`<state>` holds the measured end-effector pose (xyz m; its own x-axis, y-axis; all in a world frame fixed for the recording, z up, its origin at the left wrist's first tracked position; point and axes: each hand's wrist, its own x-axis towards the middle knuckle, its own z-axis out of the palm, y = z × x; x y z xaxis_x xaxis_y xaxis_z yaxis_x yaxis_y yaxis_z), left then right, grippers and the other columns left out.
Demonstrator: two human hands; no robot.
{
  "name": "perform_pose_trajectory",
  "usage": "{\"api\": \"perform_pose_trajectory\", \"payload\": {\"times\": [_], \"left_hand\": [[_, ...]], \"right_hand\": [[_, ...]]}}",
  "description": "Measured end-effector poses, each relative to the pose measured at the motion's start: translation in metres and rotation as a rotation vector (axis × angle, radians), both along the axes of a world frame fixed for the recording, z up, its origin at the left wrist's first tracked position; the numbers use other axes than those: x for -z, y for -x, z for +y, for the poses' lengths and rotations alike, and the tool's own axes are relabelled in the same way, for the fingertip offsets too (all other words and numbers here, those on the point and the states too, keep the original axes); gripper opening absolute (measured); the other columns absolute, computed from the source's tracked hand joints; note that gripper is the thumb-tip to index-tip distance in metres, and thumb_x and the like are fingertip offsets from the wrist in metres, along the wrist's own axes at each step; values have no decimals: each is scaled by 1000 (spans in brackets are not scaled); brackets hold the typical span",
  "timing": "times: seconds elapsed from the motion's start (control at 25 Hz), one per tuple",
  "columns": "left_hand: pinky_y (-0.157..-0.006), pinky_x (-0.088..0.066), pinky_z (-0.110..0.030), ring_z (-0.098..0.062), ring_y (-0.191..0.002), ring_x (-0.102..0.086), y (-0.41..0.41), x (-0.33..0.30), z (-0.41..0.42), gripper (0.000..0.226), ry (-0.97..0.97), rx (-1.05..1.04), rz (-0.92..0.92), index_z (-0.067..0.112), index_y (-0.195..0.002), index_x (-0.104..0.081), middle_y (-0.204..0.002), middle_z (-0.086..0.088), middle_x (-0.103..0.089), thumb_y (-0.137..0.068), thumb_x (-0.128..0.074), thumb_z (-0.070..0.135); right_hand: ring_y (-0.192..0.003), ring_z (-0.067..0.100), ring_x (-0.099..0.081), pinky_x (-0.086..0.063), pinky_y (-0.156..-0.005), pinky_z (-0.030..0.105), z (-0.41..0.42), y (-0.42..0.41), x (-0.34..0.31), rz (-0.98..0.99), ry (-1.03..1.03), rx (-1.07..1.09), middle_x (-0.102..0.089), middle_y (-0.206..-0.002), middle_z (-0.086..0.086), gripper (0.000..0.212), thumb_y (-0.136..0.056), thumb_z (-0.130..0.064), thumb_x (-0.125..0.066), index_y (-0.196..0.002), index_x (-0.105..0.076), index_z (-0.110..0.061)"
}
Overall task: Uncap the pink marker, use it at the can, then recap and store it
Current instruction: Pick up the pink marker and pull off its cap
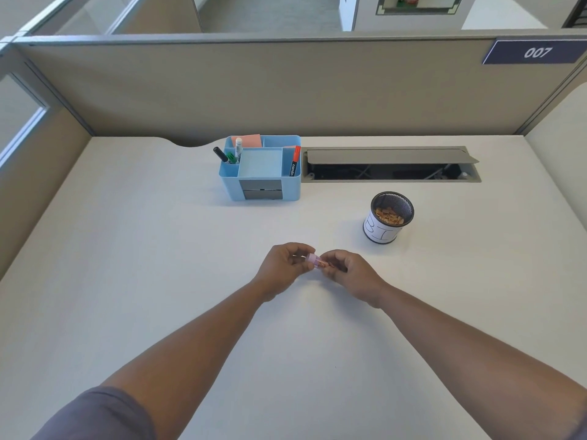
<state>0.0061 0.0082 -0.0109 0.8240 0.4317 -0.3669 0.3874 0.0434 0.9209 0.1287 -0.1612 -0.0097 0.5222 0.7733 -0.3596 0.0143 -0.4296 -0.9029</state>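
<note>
Both hands are out over the middle of the white table (133, 281), meeting right in front of the person. The left hand (281, 268) has its fingers (298, 249) curled and clamped around the pale pink cap end of the pink marker (313, 260), and the right hand (347, 274) is pinched tight on the other end, so the marker sits crosswise between the two hands. Can't tell if the cap is actually off or still seated, the fingers cover most of it.

The can (388, 216) is a black mesh cup with a white paper wrap with letters on it, standing upright a bit beyond and to the right of the hands, not touching them. Further back there's a blue desk organizer (260, 173) holding a red marker (294, 161), a green one and a black one
</note>
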Motion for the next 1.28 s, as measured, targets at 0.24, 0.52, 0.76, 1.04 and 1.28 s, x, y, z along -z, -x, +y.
{"api": "perform_pose_trajectory", "payload": {"times": [0.24, 0.52, 0.76, 1.04, 1.28], "left_hand": [[-95, -57, -52, -31, -104, -75, -1, 0, -3, 26, -54, 1, 54, 12, -112, -74, -109, -10, -79, -87, -80, 14], [-87, -60, -49, -25, -98, -77, -3, -8, 1, 24, -129, 47, 91, 16, -111, -77, -99, -4, -82, -87, -80, 16], [-77, -61, -39, -23, -93, -78, -3, -10, 0, 19, -177, 62, 89, 17, -105, -79, -95, -2, -83, -86, -81, 18], [-76, -60, -26, -14, -90, -77, -2, -13, -4, 22, -220, 60, 63, 16, -109, -79, -96, 2, -82, -88, -80, 22], [-77, -60, -23, -15, -89, -77, -4, -17, -4, 23, -233, -7, 51, 17, -105, -79, -96, 3, -81, -83, -84, 21]], "right_hand": [[-95, 19, -66, -53, -91, 34, 2, 2, 1, -62, 21, 40, -76, -111, 11, 25, -91, -5, -71, -115, -74, -10], [-82, 9, -63, -51, -80, 22, 0, 2, 1, -28, 2, 95, -74, -96, 1, 21, -87, -6, -76, -107, -75, -10], [-86, 15, -63, -52, -85, 29, 0, 1, 4, -21, 1, 85, -76, -99, 6, 20, -87, -6, -76, -107, -76, -9], [-91, 17, -65, -53, -90, 33, -2, 1, 8, -8, -19, 103, -77, -107, 13, 21, -87, -6, -76, -107, -76, -10], [-93, 17, -66, -54, -89, 30, -2, 3, 9, 35, -59, 162, -76, -104, 7, 22, -86, -3, -77, -106, -75, -12]]}}
